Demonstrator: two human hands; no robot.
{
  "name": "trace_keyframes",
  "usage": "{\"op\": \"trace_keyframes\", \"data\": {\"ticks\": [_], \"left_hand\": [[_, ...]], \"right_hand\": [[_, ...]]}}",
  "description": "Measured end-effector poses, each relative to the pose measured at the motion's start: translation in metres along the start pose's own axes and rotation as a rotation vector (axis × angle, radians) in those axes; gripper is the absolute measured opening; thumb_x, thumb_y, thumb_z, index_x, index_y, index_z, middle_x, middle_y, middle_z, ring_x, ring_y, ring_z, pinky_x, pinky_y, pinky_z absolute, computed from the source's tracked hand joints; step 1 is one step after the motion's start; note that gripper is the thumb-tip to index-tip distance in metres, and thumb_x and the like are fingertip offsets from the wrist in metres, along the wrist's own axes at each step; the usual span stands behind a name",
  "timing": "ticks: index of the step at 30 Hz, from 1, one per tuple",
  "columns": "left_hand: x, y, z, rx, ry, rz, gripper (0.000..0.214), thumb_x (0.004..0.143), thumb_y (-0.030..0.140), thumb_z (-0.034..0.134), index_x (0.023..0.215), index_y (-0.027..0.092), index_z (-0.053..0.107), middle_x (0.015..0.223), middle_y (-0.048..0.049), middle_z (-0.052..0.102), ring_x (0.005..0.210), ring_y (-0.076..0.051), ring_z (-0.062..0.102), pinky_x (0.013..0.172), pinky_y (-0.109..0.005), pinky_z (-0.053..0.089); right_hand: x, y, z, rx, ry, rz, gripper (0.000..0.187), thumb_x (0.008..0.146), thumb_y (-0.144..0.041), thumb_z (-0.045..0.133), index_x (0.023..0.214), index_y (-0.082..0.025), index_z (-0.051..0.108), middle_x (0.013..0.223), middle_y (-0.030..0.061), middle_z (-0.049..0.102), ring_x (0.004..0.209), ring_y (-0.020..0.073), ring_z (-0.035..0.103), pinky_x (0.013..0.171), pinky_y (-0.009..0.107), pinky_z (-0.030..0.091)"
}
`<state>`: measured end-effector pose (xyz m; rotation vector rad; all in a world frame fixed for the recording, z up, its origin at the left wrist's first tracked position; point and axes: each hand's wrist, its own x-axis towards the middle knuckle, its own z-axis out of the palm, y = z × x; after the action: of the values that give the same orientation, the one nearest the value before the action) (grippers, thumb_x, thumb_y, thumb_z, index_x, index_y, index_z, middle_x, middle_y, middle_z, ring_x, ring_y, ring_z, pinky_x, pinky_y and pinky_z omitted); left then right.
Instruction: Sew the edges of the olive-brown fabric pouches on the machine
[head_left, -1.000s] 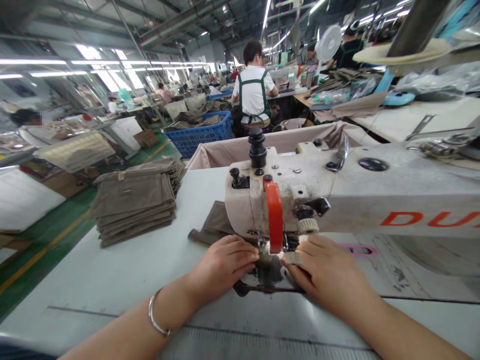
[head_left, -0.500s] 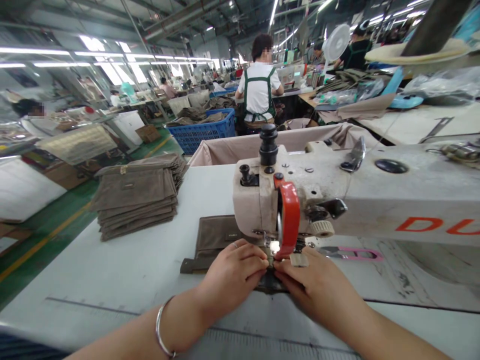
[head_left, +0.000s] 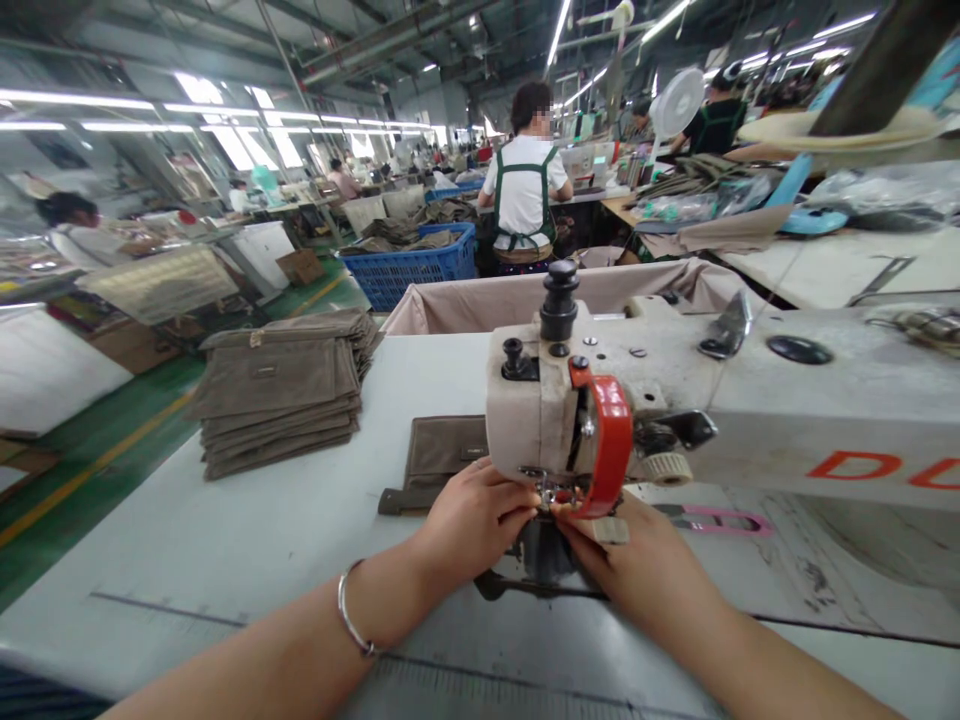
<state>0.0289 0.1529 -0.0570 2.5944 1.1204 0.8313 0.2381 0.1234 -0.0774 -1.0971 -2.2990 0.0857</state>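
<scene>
My left hand (head_left: 471, 522) rests with curled fingers on a brown fabric piece (head_left: 442, 452) just left of the needle of a white sewing machine (head_left: 675, 410). My right hand (head_left: 626, 565) lies on the other side, its fingers pinched together under the red guard (head_left: 611, 450). The fingertips of both hands almost meet at the presser foot. What they pinch there is hidden by the machine head. A silver bangle (head_left: 352, 622) circles my left wrist.
A stack of brown fabric pieces (head_left: 281, 390) sits on the white table (head_left: 225, 540) at the left. Pink-handled snips (head_left: 720, 520) lie right of the needle. A cloth bin (head_left: 480, 298) hangs behind the table. Other workers and a blue crate (head_left: 409, 265) stand beyond.
The view has shifted, so the machine sits further right in the frame. The brown fabric piece has come out flat to the left of the needle. Both hands stay at the presser foot.
</scene>
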Motion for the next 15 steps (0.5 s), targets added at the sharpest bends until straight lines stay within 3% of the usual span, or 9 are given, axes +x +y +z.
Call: {"op": "trace_keyframes", "data": {"ticks": [15], "left_hand": [[0.0004, 0.0026, 0.0004, 0.015, 0.024, -0.033, 0.011, 0.079, 0.013, 0.066, 0.080, 0.022, 0.072, 0.082, 0.0001, 0.073, 0.077, -0.018, 0.068, 0.076, -0.031, 0.055]], "right_hand": [[0.0020, -0.0066, 0.0042, 0.029, -0.061, 0.137, 0.020, 0.088, -0.013, 0.050, 0.095, -0.020, 0.067, 0.094, 0.0085, 0.066, 0.088, 0.0230, 0.060, 0.078, 0.036, 0.050]]}}
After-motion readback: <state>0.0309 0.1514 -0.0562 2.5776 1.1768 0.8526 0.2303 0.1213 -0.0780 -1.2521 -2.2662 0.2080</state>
